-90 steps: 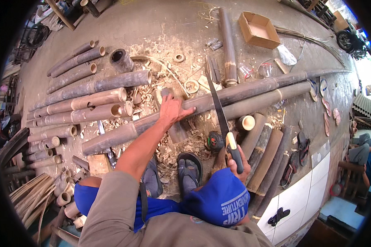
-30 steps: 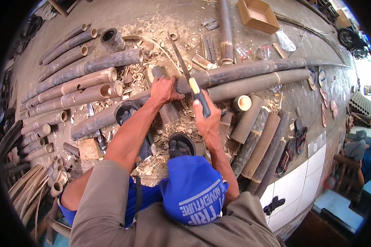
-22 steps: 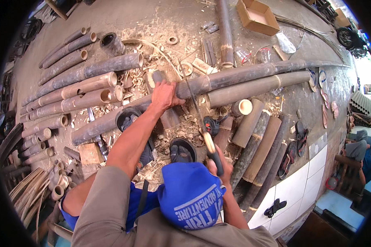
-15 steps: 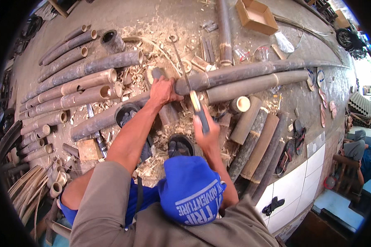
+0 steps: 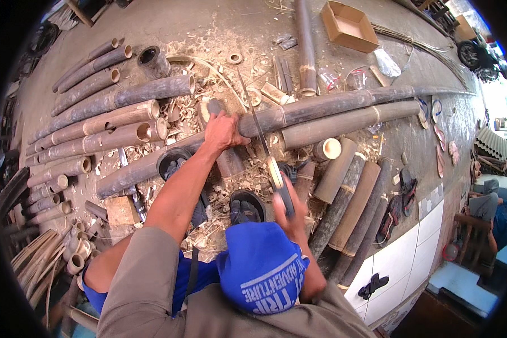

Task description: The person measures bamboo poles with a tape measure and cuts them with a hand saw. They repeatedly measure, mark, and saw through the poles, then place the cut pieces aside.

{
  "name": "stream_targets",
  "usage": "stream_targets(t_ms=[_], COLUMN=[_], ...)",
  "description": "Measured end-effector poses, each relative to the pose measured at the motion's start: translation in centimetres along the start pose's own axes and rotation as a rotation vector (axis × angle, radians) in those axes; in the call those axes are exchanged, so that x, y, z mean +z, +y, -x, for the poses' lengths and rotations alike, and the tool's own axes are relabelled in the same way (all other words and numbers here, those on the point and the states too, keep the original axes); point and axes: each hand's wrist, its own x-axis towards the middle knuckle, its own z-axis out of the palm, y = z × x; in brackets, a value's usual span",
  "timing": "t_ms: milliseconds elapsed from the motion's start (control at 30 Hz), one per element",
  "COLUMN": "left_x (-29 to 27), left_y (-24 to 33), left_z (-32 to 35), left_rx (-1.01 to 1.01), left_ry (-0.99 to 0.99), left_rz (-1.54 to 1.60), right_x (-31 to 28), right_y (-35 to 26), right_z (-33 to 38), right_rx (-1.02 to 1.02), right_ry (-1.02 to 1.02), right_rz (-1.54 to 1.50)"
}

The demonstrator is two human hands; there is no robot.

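Head view: the right hand's grip is closed around the saw, its blade crossing the long bamboo pole just right of the left hand. That hand's grip clasps the pole, thumb spread, above a floor strewn with shavings.

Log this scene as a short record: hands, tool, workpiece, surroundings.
Left hand: resting on the long bamboo pole, left of the saw
Right hand: gripping the saw, slightly blurred
Blade: crossing the long bamboo pole; depth of cut not visible
Alongside: shorter bamboo pole
Floor: pale shavings, cut bamboo pieces, open cardboard box
Other person: at the far right edge
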Motion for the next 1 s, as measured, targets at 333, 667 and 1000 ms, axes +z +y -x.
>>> stream_targets(t_ms=[333,667,1000], left_x=[0.5,0.8,0.6], left_y=[1.8,0.3,0.1], left_z=[-0.1,0.3,1.4], left_rx=[0.0,0.001,-0.042], left_ry=[-0.059,-0.038,-0.113], left_rz=[-0.008,0.007,0.013], right_x=[3.2,-1.2,-4.0], right_y=[-2.0,0.7,-0.5], right_z=[-9.0,3.4,8.4], right_rx=[-0.031,-0.124,0.033], right_ry=[0.099,0.092,0.013], right_rz=[-0.099,-0.009,0.009])
